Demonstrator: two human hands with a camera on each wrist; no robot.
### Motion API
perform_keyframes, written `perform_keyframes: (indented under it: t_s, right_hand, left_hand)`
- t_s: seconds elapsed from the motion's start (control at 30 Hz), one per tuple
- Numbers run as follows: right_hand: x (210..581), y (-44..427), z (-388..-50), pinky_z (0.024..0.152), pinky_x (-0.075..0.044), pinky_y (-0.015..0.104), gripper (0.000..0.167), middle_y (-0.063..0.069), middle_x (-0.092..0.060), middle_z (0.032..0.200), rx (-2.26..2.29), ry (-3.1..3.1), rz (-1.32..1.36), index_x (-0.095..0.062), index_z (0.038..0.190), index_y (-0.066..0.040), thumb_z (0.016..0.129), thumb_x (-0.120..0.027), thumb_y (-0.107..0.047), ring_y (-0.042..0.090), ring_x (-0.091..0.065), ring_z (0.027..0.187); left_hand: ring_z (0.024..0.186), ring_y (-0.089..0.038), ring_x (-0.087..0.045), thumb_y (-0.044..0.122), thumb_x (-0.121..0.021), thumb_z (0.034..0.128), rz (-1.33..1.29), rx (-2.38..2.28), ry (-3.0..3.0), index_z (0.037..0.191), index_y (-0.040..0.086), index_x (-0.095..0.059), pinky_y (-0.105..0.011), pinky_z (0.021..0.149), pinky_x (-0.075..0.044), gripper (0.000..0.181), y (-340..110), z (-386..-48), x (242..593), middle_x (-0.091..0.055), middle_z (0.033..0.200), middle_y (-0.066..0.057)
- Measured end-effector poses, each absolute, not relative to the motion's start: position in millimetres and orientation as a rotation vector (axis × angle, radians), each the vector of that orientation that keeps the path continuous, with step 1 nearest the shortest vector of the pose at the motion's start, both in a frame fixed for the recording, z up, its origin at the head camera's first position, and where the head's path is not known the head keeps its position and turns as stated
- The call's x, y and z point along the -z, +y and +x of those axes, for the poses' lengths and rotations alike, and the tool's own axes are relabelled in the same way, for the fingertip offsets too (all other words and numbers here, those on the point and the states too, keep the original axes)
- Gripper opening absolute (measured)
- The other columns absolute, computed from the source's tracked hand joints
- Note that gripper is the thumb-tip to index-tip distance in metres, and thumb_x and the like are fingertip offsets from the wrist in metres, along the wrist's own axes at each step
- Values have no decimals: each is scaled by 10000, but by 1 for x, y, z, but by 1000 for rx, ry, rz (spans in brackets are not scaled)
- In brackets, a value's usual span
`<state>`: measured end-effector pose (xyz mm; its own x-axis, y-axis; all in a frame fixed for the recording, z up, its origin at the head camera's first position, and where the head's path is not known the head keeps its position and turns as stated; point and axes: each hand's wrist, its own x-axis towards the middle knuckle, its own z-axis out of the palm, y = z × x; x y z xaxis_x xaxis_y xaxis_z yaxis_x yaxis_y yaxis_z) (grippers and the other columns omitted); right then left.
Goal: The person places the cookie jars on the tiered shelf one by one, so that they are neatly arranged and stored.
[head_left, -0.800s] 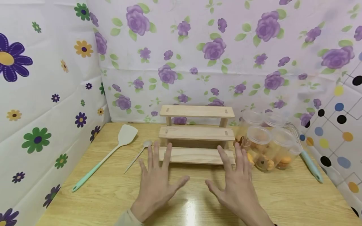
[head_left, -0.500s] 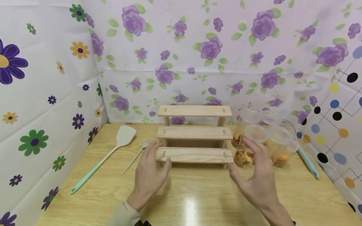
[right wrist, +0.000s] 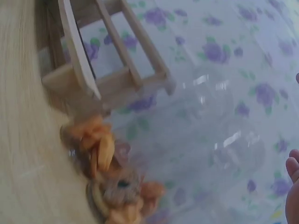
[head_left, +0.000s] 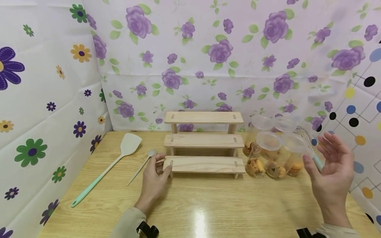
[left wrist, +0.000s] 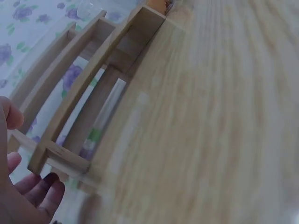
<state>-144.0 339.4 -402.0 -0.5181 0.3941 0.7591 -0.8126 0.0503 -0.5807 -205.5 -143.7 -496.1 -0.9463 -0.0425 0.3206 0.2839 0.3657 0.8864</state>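
A three-tier wooden rack (head_left: 203,141) stands against the back cloth. My left hand (head_left: 153,186) is at the left end of its lowest tier, thumb by the front corner and fingers beside the end. In the left wrist view, the hand (left wrist: 23,203) has its fingertips around the end of the rack (left wrist: 81,86), fingers loosely bent; firm contact cannot be told. Clear lidded jars (head_left: 269,141) holding cookies stand right of the rack. To their right my right hand (head_left: 334,178) is raised, palm turned inward, holding nothing. Part of that hand (right wrist: 293,186) shows in the right wrist view.
On the left of the table (head_left: 190,205) lie a spatula (head_left: 130,144) with a mint handle and a small long-handled spoon (head_left: 152,153). A whisk (head_left: 317,162) lies behind the right hand, partly covered by it. Patterned cloths border the back and sides.
The left hand has come in to the left end of the lowest tier. The right hand has swung right, past the jars, and turned its palm inward. The rack and jars look unmoved.
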Motion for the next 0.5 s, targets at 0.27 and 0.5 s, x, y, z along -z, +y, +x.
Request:
perform_keyframes:
  t_s: [0.27,0.5]
  right_hand:
    - [446,386,-153,1185,-455,273,780,305,-545,1533,-1663,-1412,320,-512,1546,126,815,-708,314,345,-559,1420]
    - [481,406,-158,1154,-480,227,792,217,-542,1575,-1795,-1489,75,-502,1597,25,885,-701,309,284,-567,1436]
  left_hand:
    - [1314,-291,-700,133,-710,1095,-181,1738,-2351,1505,81,-595,-256,1005,-582,429,-147,-206,507,-633,1506,-120]
    - [1256,-265,-653,111,-698,1099,-174,1854,-2312,1426,93,-666,-168,1019,-508,329,-152,-209,505,-714,1372,-142]
